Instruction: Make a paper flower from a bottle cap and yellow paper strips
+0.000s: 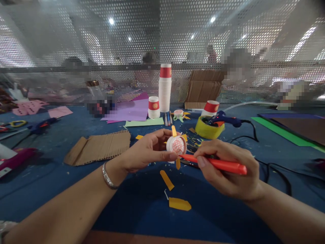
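Observation:
My left hand [147, 150] is closed round a small white paper cup piece [176, 145] with yellow paper strips stuck to it and red lines drawn on its round bottom. My right hand [228, 167] grips a red marker pen [218, 164], and the pen's tip touches the lower edge of the cup's bottom. Both hands hover above the blue table cloth [142, 200]. Two loose yellow paper strips [167, 180] [179, 204] lie on the cloth just below the hands.
A piece of brown cardboard [99, 147] lies to the left. Behind stand a tall stack of paper cups [165, 88], single red-banded cups [153, 107] [210, 107], a yellow tape roll [207, 128] with a blue glue gun [225, 119], coloured paper sheets [132, 110] and a black cable [274, 169].

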The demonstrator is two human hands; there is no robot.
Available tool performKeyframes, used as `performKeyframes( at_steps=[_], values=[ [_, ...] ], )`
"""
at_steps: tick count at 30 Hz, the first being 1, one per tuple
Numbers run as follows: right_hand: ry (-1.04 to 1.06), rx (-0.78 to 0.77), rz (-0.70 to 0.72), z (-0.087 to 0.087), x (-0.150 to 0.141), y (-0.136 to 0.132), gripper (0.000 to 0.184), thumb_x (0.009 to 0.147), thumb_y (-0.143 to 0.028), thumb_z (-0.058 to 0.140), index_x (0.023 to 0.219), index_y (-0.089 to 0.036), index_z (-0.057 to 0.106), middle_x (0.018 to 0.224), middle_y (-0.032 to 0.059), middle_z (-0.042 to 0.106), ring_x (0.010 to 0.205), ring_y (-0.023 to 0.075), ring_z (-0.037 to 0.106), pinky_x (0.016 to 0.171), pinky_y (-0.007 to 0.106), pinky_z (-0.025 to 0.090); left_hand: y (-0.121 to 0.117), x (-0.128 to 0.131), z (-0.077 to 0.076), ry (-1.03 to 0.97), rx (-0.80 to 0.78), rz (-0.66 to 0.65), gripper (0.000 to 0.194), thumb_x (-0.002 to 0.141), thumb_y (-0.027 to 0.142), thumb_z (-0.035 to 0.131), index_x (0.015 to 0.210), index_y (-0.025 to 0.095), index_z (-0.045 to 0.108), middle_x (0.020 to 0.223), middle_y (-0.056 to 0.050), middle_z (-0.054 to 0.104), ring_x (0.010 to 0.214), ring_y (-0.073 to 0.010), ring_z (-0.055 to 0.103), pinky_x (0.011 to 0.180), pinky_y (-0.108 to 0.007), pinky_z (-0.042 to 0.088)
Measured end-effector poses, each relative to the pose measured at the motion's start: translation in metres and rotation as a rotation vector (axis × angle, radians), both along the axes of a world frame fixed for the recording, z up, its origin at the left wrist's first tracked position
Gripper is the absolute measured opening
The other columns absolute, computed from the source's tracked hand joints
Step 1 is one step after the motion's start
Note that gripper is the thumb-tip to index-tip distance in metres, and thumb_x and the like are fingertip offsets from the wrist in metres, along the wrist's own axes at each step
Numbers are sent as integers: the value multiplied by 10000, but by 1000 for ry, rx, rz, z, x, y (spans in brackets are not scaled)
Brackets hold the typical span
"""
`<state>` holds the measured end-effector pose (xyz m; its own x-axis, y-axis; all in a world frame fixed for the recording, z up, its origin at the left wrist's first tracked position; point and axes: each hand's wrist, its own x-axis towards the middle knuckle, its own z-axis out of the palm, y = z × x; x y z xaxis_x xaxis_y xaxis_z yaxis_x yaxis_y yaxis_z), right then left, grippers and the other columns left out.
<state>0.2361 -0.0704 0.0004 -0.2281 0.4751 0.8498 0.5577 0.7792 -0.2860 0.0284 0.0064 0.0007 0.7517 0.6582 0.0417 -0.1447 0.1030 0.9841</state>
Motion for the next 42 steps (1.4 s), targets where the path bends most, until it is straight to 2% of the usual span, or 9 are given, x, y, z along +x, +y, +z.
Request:
performKeyframes(
  at_steps=[12,20,25,35,42],
  values=[
    [-1,26,-5,1,0,0,143,815,-73,586,797,-214,592,647,-21,676,492,106,612,485,229,503,0,-1,-1,-21,6,-5,426,757,129,836,1128,179,632,1105,-53,705,1003,-160,656,913,-307,471],
    [10,23,-4,1,0,0,157,811,-60,586,798,-214,605,649,-23,671,486,101,609,474,221,494,1,-1,-2,-34,28,-27,414,748,133,845,1105,187,642,1041,-47,705,943,-153,661,888,-307,487],
    [10,30,0,2,1,-1,153,809,-62,586,792,-213,597,654,-20,671,497,104,614,489,225,502,0,-2,-1,-18,39,-27,428,756,166,843,1134,192,644,1082,-53,700,975,-162,658,908,-319,484],
    [-3,13,8,-1,1,0,135,827,-75,576,799,-207,585,650,-21,658,495,87,583,491,219,487,-2,-1,2,-15,36,-36,370,772,129,817,1098,185,650,1035,-42,700,930,-147,653,886,-300,481],
    [21,48,-41,1,1,-1,158,807,-68,590,792,-225,594,651,-28,664,493,104,606,479,235,495,-2,-3,2,-36,12,-15,415,765,141,833,1135,181,651,1105,-69,712,993,-162,659,916,-309,487]
  ],
)
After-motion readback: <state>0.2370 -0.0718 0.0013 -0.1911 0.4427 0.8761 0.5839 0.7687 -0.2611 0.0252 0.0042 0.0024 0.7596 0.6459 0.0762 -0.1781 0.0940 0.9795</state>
